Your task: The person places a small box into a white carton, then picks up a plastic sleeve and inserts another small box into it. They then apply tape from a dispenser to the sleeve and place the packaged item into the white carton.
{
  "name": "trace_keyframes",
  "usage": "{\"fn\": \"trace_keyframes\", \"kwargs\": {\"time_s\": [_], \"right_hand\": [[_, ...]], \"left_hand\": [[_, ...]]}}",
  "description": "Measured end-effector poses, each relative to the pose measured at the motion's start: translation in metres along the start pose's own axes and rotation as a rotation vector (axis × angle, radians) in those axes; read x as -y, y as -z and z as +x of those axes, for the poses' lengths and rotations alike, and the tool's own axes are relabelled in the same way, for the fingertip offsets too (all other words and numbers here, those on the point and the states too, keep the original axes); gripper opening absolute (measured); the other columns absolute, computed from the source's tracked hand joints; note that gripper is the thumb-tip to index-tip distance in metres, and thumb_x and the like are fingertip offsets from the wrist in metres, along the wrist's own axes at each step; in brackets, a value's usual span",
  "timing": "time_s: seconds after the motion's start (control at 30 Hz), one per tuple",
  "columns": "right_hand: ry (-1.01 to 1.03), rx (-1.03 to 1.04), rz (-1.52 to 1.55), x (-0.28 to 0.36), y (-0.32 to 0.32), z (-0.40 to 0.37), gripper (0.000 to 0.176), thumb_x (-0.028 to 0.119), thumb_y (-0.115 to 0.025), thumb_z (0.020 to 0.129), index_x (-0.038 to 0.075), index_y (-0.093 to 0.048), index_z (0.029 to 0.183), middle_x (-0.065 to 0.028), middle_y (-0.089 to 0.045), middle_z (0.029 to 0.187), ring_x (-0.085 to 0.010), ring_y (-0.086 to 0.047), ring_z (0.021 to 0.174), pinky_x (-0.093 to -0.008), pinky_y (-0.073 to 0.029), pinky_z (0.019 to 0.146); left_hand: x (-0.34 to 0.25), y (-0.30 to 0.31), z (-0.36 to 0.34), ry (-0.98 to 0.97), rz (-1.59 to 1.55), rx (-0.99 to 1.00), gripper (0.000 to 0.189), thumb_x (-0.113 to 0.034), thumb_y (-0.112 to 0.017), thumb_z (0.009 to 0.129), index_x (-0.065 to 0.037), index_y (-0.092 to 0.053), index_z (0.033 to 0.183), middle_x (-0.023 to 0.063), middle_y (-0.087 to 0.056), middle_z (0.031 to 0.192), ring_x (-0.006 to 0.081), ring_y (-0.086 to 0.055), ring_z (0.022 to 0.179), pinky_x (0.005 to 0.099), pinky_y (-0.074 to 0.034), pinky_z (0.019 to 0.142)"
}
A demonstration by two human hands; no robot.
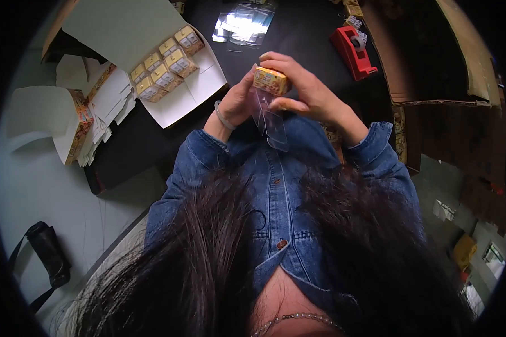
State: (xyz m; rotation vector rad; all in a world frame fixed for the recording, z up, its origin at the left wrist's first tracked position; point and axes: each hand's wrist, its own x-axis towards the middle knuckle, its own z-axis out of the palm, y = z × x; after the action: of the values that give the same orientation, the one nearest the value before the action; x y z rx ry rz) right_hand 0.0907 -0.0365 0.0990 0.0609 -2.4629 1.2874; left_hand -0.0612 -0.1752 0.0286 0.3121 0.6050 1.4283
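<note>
A small yellow printed box (270, 83) is held up in front of my chest between both hands. My left hand (240, 102) is closed on its left side, with a clear plastic sleeve (270, 121) hanging open-flapped just below the box. From above and the right, my right hand (309, 90) grips the same box, fingers curled over its top and the thumb low near the sleeve. The box overlaps the sleeve's upper end in this view. A bracelet circles my left wrist.
On the dark table, an open white carton (194, 101) holds several wrapped boxes (166, 67). Flat clear plastic sleeves (244, 27) lie at the back. A red tape dispenser (351, 55) stands right, beside a large cardboard box (421, 56). Folded white cartons (104, 106) stack at left.
</note>
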Motion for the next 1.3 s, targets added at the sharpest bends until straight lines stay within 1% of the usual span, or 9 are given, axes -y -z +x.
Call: {"fn": "trace_keyframes", "kwargs": {"time_s": [0.13,0.2,0.3,0.4,0.47,0.53,0.73,1.17,1.3], "right_hand": [[0.002,0.065,-0.103,-0.004,-0.007,-0.006,0.067,0.022,-0.066,0.086,0.011,-0.037,0.145,-0.0179,-0.039,0.145,-0.0353,-0.042,0.132,-0.0421,-0.035,0.110],[0.031,0.084,-0.280,-0.003,0.001,-0.003,0.063,0.010,-0.068,0.083,0.008,-0.042,0.140,-0.0184,-0.051,0.132,-0.0329,-0.052,0.122,-0.0397,-0.040,0.105],[-0.112,-0.180,-0.138,-0.013,0.030,-0.004,0.055,0.007,-0.072,0.075,0.006,-0.051,0.127,-0.0121,-0.060,0.114,-0.0263,-0.063,0.102,-0.0341,-0.048,0.095],[-0.232,-0.198,-0.040,-0.023,0.056,-0.025,0.056,0.017,-0.074,0.077,0.004,-0.052,0.127,-0.0069,-0.059,0.120,-0.0190,-0.058,0.112,-0.0323,-0.043,0.101],[-0.456,-0.115,0.586,-0.009,0.042,-0.036,0.060,0.029,-0.077,0.079,0.001,-0.053,0.127,-0.0069,-0.059,0.120,-0.0168,-0.056,0.114,-0.0309,-0.042,0.101],[-0.491,-0.145,0.721,0.004,0.019,-0.036,0.064,0.029,-0.078,0.080,0.000,-0.052,0.131,-0.0085,-0.060,0.123,-0.0161,-0.057,0.113,-0.0303,-0.044,0.099],[-0.430,-0.449,0.306,0.006,-0.023,-0.012,0.049,0.016,-0.077,0.081,0.001,-0.059,0.124,-0.0083,-0.067,0.109,-0.0139,-0.064,0.096,-0.0258,-0.053,0.080],[-0.318,-0.689,0.133,0.004,-0.058,-0.001,0.038,0.005,-0.078,0.077,0.001,-0.067,0.113,-0.0083,-0.068,0.097,-0.0141,-0.066,0.083,-0.0259,-0.054,0.075],[-0.349,-0.413,0.239,0.009,-0.059,-0.009,0.029,-0.006,-0.057,0.090,-0.002,-0.065,0.117,-0.0134,-0.068,0.107,-0.0166,-0.066,0.095,-0.0277,-0.053,0.087]], "left_hand": [[-0.004,0.009,-0.006,0.055,-0.028,-0.020,0.066,-0.060,-0.045,0.094,-0.004,-0.050,0.128,0.0084,-0.063,0.114,0.0193,-0.063,0.101,0.0353,-0.053,0.088],[-0.003,0.000,-0.008,0.109,0.022,-0.094,0.071,-0.068,-0.043,0.090,-0.008,-0.053,0.125,0.0073,-0.063,0.106,0.0148,-0.063,0.085,0.0263,-0.053,0.069],[-0.006,0.005,-0.005,0.034,-0.047,-0.187,0.072,-0.071,-0.055,0.081,-0.007,-0.059,0.113,0.0098,-0.063,0.105,0.0207,-0.064,0.084,0.0277,-0.053,0.067],[-0.008,0.016,0.002,-0.167,-0.112,-0.320,0.055,-0.056,-0.061,0.088,-0.006,-0.057,0.111,0.0137,-0.063,0.103,0.0289,-0.064,0.087,0.0353,-0.055,0.074],[-0.008,0.020,0.005,-0.339,-0.136,-0.477,0.041,-0.043,-0.060,0.092,-0.006,-0.054,0.110,0.0152,-0.063,0.103,0.0316,-0.064,0.087,0.0393,-0.056,0.075],[-0.006,0.021,0.007,-0.365,-0.131,-0.457,0.042,-0.043,-0.060,0.092,-0.006,-0.054,0.111,0.0149,-0.063,0.102,0.0311,-0.065,0.087,0.0383,-0.056,0.074],[0.003,0.010,0.007,-0.532,0.057,-0.475,0.047,-0.045,-0.061,0.091,-0.005,-0.053,0.113,0.0132,-0.061,0.098,0.0273,-0.066,0.085,0.0327,-0.057,0.067],[-0.006,-0.001,-0.004,-0.811,0.336,-0.540,0.040,-0.036,-0.062,0.092,-0.005,-0.051,0.115,0.0088,-0.061,0.097,0.0185,-0.064,0.082,0.0286,-0.055,0.069],[-0.005,0.010,-0.011,-0.889,0.527,-0.520,0.040,-0.037,-0.059,0.094,-0.006,-0.051,0.118,0.0085,-0.060,0.103,0.0182,-0.063,0.091,0.0305,-0.054,0.077]]}}
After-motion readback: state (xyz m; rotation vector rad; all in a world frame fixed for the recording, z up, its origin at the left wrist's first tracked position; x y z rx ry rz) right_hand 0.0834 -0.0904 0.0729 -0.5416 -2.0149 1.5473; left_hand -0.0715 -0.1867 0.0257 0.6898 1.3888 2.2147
